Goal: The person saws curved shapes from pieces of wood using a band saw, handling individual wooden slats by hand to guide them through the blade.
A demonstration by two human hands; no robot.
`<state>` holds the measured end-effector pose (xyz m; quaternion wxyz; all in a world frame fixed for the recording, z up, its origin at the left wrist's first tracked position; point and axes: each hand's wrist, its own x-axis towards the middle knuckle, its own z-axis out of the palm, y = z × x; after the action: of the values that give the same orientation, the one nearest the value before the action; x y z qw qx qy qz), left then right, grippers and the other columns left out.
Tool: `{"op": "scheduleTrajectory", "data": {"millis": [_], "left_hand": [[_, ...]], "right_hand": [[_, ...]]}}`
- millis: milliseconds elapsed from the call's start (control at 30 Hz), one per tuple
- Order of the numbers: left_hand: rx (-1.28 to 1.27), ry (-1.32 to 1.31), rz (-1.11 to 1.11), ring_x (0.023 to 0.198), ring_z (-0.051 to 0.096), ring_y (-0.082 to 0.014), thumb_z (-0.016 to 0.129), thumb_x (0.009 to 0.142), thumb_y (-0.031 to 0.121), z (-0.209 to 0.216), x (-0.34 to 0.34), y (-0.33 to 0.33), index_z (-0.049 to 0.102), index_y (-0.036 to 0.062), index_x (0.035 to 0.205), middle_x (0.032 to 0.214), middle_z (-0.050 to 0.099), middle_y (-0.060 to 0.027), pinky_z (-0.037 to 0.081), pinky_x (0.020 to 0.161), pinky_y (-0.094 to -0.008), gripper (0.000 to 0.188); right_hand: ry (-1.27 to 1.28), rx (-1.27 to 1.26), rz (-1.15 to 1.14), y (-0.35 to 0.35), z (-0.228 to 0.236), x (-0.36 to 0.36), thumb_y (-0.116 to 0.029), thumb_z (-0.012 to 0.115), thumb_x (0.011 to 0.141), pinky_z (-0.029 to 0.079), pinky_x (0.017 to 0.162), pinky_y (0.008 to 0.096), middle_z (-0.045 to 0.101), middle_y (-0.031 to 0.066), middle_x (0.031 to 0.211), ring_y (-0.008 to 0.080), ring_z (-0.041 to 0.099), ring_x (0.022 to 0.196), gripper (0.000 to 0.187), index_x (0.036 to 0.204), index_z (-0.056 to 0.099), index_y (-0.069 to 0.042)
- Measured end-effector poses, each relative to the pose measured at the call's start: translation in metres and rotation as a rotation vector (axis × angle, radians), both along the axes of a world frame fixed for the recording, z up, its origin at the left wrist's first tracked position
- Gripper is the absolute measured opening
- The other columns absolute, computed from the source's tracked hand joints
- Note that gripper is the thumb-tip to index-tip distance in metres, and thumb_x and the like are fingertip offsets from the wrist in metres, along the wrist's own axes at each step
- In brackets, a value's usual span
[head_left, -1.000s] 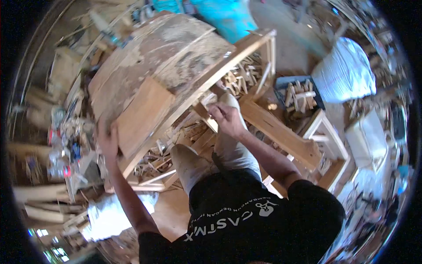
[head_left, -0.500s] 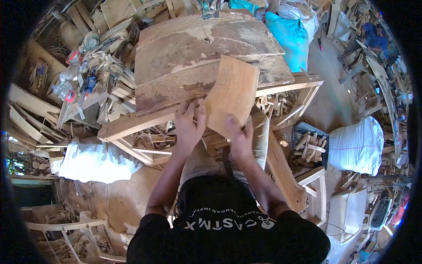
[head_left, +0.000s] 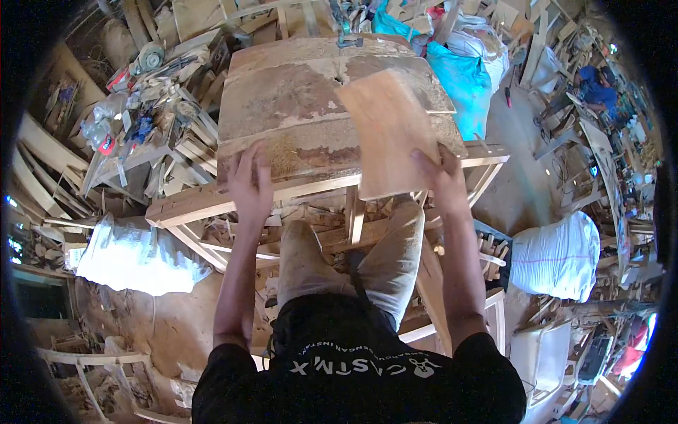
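A flat light-brown wooden board point(head_left: 387, 131) lies tilted over the right part of a worn wooden table top point(head_left: 296, 99). My right hand point(head_left: 441, 178) grips the board's lower right corner. My left hand point(head_left: 251, 185) hovers with fingers spread at the table's front edge, near a patch of sawdust, holding nothing. The table rests on a pale wooden frame point(head_left: 212, 201). My knees in grey trousers point(head_left: 381, 261) are under the frame.
Offcuts and tools are piled on a bench at the left point(head_left: 148, 120). White sacks lie at the lower left point(head_left: 134, 254) and right point(head_left: 558, 254), a blue sack point(head_left: 462, 78) behind the table. Another person in blue point(head_left: 597, 88) works at the far right.
The board has shifted to the right across the table top. My left hand has come off the board and now sits open at the table's front edge.
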<state>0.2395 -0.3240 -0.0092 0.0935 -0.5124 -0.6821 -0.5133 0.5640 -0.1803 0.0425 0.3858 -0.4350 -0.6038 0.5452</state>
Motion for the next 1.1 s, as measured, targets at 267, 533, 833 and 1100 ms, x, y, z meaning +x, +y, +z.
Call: {"op": "scheduleTrajectory", "data": {"millis": [267, 533, 833, 1100], "left_hand": [[0.125, 0.053, 0.012, 0.107, 0.063, -0.0484, 0.057, 0.096, 0.015, -0.014, -0.061, 0.13, 0.063, 0.0049, 0.13, 0.118, 0.065, -0.0263, 0.051, 0.095, -0.0522, 0.036], [-0.284, 0.084, 0.128, 0.137, 0.045, -0.0461, 0.056, 0.096, 0.026, -0.033, -0.055, 0.27, 0.054, 0.0128, 0.145, 0.142, 0.052, -0.0309, 0.035, 0.115, -0.0576, 0.05], [-0.441, 0.129, 0.143, 0.143, 0.04, -0.0474, 0.057, 0.095, 0.033, -0.023, -0.04, 0.307, 0.049, 0.01, 0.15, 0.148, 0.049, -0.0299, 0.026, 0.121, -0.0603, 0.06], [-0.498, 0.081, 0.088, 0.149, 0.032, -0.0474, 0.058, 0.093, 0.031, -0.015, -0.043, 0.317, 0.045, 0.0068, 0.152, 0.154, 0.04, -0.0324, 0.021, 0.124, -0.061, 0.065]], "right_hand": [[-0.592, 0.977, 0.4, 0.004, -0.043, -0.047, -0.052, 0.088, 0.074, 0.029, 0.124, 0.0522, 0.031, 0.0234, 0.162, 0.0456, 0.028, 0.151, 0.104, 0.156, 0.041, -0.006], [-0.699, 1.037, 0.343, 0.002, -0.037, -0.054, -0.056, 0.09, 0.065, 0.033, 0.121, 0.0575, 0.038, 0.0221, 0.156, 0.0485, 0.029, 0.149, 0.109, 0.15, 0.046, -0.003], [-0.641, 0.978, 0.329, 0.034, -0.029, -0.055, -0.057, 0.09, 0.065, 0.036, 0.12, 0.0575, 0.04, 0.0225, 0.154, 0.0485, 0.028, 0.15, 0.111, 0.147, 0.046, 0.003], [-0.647, 0.963, 0.325, 0.049, -0.028, -0.059, -0.053, 0.094, 0.062, 0.036, 0.121, 0.0555, 0.039, 0.0214, 0.156, 0.046, 0.028, 0.151, 0.112, 0.149, 0.047, -0.001]]}}
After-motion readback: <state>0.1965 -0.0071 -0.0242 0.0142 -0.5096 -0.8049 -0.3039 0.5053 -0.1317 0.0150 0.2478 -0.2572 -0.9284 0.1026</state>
